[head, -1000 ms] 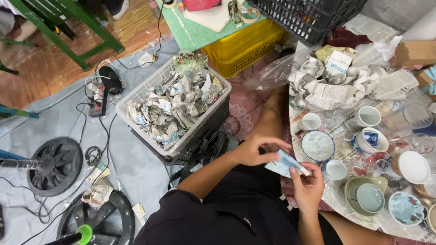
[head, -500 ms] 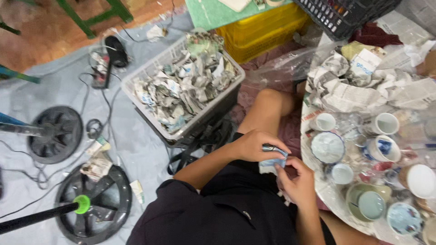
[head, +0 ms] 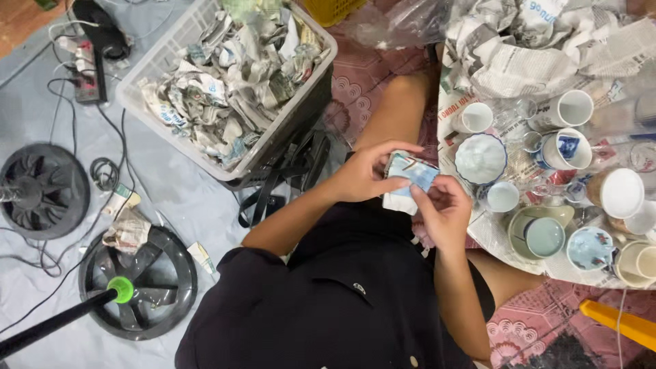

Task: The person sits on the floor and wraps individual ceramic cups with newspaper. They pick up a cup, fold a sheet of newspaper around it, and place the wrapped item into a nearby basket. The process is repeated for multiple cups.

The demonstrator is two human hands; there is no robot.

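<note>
Two hands: both meet over the lap, just left of the round tabletop [head: 492,236], on one small blue-and-white piece [head: 413,172]
Left hand [head: 365,172]: fingers curl over the top edge of the piece and pinch it, thumb underneath
Right hand [head: 443,208]: fingers bent and pressed to the lower right corner of the piece, pinching it from below
The piece: small, pale blue with white, held up between both hands above the black shorts; whether it is crockery or paper wrap I cannot tell
Step in hand: judged as turning or unwrapping the piece between the fingers
Next move calls for: a steady two-handed grip and a free spot among the cups, since the tabletop is crowded
Tabletop: newspaper-covered, carrying a scalloped bowl [head: 480,158], white mugs [head: 572,108] and small cups close together
Left of the knee: a grey crate [head: 179,35] heaped with crumpled newspaper
Floor: fan parts and cables on a grey sheet
</note>
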